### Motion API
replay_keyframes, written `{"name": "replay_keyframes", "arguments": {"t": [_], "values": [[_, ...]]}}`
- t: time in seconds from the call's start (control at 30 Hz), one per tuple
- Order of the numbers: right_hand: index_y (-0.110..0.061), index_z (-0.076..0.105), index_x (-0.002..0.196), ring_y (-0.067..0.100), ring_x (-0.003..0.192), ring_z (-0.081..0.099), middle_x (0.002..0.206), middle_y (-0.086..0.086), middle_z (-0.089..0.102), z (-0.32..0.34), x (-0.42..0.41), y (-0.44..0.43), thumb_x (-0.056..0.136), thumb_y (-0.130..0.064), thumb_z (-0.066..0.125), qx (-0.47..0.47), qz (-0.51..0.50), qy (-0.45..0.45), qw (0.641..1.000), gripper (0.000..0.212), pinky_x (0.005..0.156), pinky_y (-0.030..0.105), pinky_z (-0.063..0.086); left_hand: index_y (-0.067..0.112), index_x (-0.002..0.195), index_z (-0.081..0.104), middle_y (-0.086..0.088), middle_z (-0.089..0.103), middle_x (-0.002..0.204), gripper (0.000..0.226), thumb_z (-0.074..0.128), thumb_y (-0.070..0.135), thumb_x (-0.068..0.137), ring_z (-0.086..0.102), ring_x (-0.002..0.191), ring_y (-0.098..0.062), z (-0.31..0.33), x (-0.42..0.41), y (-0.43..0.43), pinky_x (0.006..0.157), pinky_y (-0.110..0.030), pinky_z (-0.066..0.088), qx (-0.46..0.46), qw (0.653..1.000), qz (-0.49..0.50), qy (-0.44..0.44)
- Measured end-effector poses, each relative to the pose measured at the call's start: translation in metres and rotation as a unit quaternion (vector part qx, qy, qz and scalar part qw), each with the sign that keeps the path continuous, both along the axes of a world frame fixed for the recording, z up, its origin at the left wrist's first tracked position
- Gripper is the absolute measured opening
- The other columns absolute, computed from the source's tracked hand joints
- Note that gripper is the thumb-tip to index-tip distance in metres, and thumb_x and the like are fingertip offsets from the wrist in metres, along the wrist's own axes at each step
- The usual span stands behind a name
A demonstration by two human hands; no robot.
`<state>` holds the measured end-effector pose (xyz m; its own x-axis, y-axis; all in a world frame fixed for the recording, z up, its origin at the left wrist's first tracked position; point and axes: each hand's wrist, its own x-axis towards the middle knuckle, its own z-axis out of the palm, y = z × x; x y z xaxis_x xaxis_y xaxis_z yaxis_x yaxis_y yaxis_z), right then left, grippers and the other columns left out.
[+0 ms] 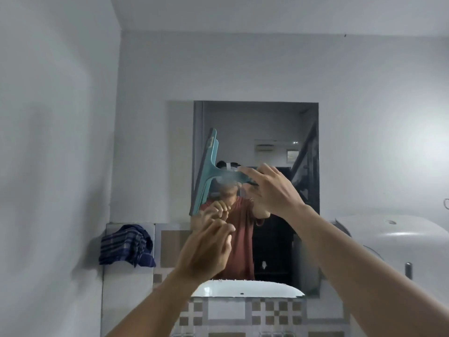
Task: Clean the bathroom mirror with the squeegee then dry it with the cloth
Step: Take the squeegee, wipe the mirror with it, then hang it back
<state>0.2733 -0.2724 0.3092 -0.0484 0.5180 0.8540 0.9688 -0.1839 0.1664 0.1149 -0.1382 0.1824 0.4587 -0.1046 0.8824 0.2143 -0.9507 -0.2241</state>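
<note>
Right hand: up at the mirror, the right hand [269,190] grips the handle of the teal squeegee [209,171], index finger stretched along the top of it.
Left hand: the left hand [206,249] is raised lower down in front of the glass, fingers loosely curled, holding nothing.
Squeegee: blade stands near upright at the left side of the mirror [272,127], its lower tip just past the left edge; handle runs right into the hand.
Hard to make out: the end of the handle is buried under the fingers, and whether the blade presses on the glass or floats just off it, I cannot tell. The picture is soft and blurred with motion.
Reflection: a second squeegee shape beside the real one, both hands, and a red shirt show in the glass.
Cloth: the dark blue striped cloth [126,246] lies bunched on the ledge [145,227] left of the mirror, well apart from both hands.
Cut off: both forearms leave the frame at the bottom; a white rounded fixture [393,239] on the right runs out at the edge.
Edges and room: bare grey wall above and to both sides; the top half of the glass is open; checkered tiles [274,312] sit below the mirror's lower edge.
Count: one squeegee, one cloth, one mirror, two hands.
</note>
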Motion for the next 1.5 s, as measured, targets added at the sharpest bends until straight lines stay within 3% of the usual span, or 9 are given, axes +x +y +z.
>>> {"name": "replay_keyframes", "arguments": {"t": [0.13,0.2,0.3,0.43,0.8,1.03,1.17,1.3,1.5], "values": [[-0.031,0.052,0.142,0.021,0.093,0.060,0.100,0.000,0.054,0.022,0.010,0.017,0.098,-0.043,0.060,0.027,0.000,0.011,1.000,0.047,0.072,0.031,0.050,0.021,0.114,0.068,0.005,0.069,0.115,0.023,0.063,0.024,0.091,0.067,0.102,-0.008,-0.014,0.025,0.016,0.087,-0.010,0.046,-0.087,0.995,0.039,-0.002],[-0.030,0.052,0.142,0.020,0.090,0.060,0.097,-0.001,0.053,0.029,0.014,0.026,0.097,-0.044,0.061,0.033,0.007,0.009,0.999,0.047,0.069,0.030,0.049,0.021,0.126,0.063,0.004,0.061,0.130,0.035,0.057,0.029,0.093,0.057,0.123,-0.013,-0.008,0.038,0.027,0.099,-0.024,0.053,-0.098,0.994,0.048,-0.006],[-0.031,0.052,0.142,0.018,0.086,0.060,0.100,0.000,0.055,0.040,0.019,0.039,0.098,-0.044,0.059,0.032,0.011,0.007,0.999,0.046,0.068,0.033,0.053,0.024,0.152,0.038,-0.002,0.033,0.158,0.061,0.053,0.038,0.095,0.026,0.150,-0.021,0.007,0.055,0.042,0.115,-0.040,0.043,-0.111,0.989,0.092,0.004],[-0.031,0.051,0.141,0.016,0.085,0.059,0.107,0.000,0.059,0.056,0.023,0.055,0.100,-0.042,0.057,0.020,0.016,-0.002,1.000,0.043,0.068,0.034,0.055,0.029,0.161,0.007,-0.011,0.006,0.169,0.085,0.057,0.043,0.094,0.007,0.156,-0.031,0.022,0.069,0.057,0.124,-0.048,0.027,-0.117,0.981,0.152,0.005],[-0.044,0.048,0.140,0.022,0.094,0.062,0.113,0.001,0.059,0.118,0.036,0.079,0.101,-0.037,0.050,-0.018,-0.012,-0.029,0.999,0.039,0.084,0.043,0.055,0.030,0.158,0.020,-0.014,0.020,0.166,0.092,0.066,0.046,0.081,0.021,0.152,-0.035,0.026,0.079,0.087,0.119,-0.050,0.035,-0.104,0.980,0.169,-0.011],[-0.043,0.051,0.141,0.020,0.086,0.058,0.108,0.002,0.052,0.132,0.035,0.078,0.103,-0.044,0.047,-0.029,-0.029,-0.082,0.996,0.038,0.075,0.032,0.045,0.032,0.159,0.019,-0.011,0.016,0.168,0.090,0.063,0.047,0.082,0.016,0.154,-0.032,0.027,0.079,0.085,0.121,-0.048,0.031,-0.108,0.980,0.165,-0.017],[-0.046,0.046,0.145,0.022,0.091,0.057,0.108,0.003,0.051,0.141,0.025,0.075,0.106,-0.042,0.040,-0.039,-0.056,-0.113,0.991,0.040,0.078,0.035,0.045,0.032,0.159,0.019,-0.010,0.015,0.168,0.089,0.062,0.048,0.083,0.015,0.154,-0.032,0.027,0.080,0.084,0.123,-0.045,0.028,-0.103,0.981,0.163,-0.020],[-0.045,0.046,0.144,0.025,0.090,0.059,0.104,0.002,0.048,0.144,0.023,0.074,0.106,-0.039,0.039,-0.053,-0.071,-0.107,0.990,0.039,0.077,0.036,0.048,0.034,0.161,0.009,-0.007,0.001,0.170,0.087,0.056,0.049,0.089,0.001,0.156,-0.028,0.029,0.076,0.081,0.127,-0.041,0.017,-0.111,0.981,0.156,-0.004],[-0.044,0.049,0.141,0.022,0.083,0.058,0.101,0.001,0.050,0.139,0.044,0.060,0.105,-0.037,0.041,-0.049,-0.088,-0.079,0.992,0.037,0.072,0.034,0.047,0.034,0.160,0.013,-0.009,0.009,0.169,0.089,0.061,0.048,0.086,0.010,0.156,-0.031,0.029,0.076,0.080,0.124,-0.042,0.019,-0.116,0.981,0.154,-0.002]]}}
